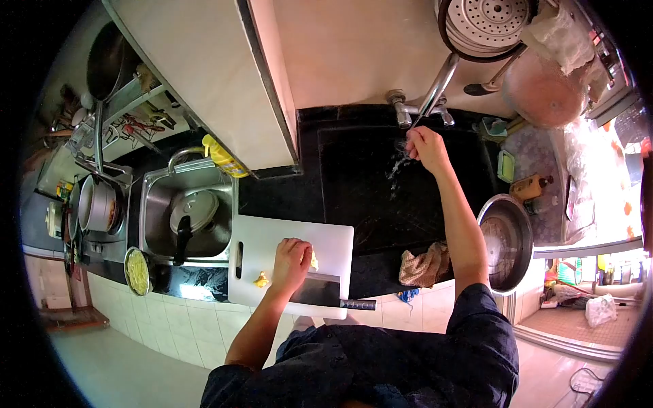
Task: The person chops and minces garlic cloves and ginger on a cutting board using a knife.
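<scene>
My left hand (292, 264) is closed over the white cutting board (333, 241), and a pale yellow piece that looks like ginger (314, 260) shows at its fingers. Another knobbly yellow-brown piece (261, 279) lies on the board to its left. A cleaver (316, 291) rests flat on the board beside that hand, its black handle past the right edge. Under the tap (435, 88), my right hand (426, 147) has its fingers curled together in running water (394, 170). What those fingers hold, if anything, is hidden.
Left of the board is a steel sink (235, 197) with a round lid (197, 212) inside. A bowl of pale shreds (137, 272) stands at the counter's front edge. Near my right forearm are a brown cloth (422, 265) and a steel basin (520, 224).
</scene>
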Tool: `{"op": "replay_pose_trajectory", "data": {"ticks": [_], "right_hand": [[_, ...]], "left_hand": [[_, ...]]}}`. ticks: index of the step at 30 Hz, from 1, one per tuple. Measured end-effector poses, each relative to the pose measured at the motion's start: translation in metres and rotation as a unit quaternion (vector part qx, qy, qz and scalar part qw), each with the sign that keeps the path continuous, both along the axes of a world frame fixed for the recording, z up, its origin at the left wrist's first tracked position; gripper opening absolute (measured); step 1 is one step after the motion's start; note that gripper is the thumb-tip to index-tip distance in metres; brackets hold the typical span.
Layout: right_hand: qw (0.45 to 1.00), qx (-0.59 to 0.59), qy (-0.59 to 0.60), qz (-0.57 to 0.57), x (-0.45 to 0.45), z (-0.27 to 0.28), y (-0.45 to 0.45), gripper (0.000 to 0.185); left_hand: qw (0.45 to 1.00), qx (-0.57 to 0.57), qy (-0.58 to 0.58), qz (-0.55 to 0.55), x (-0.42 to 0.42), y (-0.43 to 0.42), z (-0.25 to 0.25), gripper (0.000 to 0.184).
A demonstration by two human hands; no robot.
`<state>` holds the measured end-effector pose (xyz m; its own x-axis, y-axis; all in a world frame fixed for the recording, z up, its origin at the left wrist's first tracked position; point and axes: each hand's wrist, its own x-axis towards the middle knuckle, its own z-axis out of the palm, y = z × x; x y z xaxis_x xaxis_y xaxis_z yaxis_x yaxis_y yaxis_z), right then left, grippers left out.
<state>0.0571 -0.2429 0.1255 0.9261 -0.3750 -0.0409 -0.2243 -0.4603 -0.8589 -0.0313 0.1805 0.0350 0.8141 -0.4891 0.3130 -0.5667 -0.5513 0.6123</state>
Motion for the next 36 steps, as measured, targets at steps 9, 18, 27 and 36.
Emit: {"op": "replay_pose_trajectory", "data": {"ticks": [9, 18, 27, 36], "right_hand": [[0.926, -0.322, -0.174, -0.089, 0.015, -0.027, -0.040, 0.020], [0.836, -0.483, 0.202, -0.164, 0.039, -0.023, -0.114, 0.064], [0.964, 0.019, 0.092, -0.249, 0.052, -0.097, -0.203, 0.070], [0.960, 0.119, 0.184, -0.172, -0.047, -0.224, -0.083, 0.018]], "left_hand": [[1.000, 0.020, -0.004, 0.004, 0.001, 0.000, -0.007, 0.005], [0.995, 0.065, -0.024, 0.068, -0.002, 0.056, -0.003, 0.003], [0.988, 0.063, -0.020, 0.136, -0.012, 0.099, -0.007, 0.004], [0.986, 0.054, -0.033, 0.153, -0.002, 0.128, -0.005, 0.005]]}}
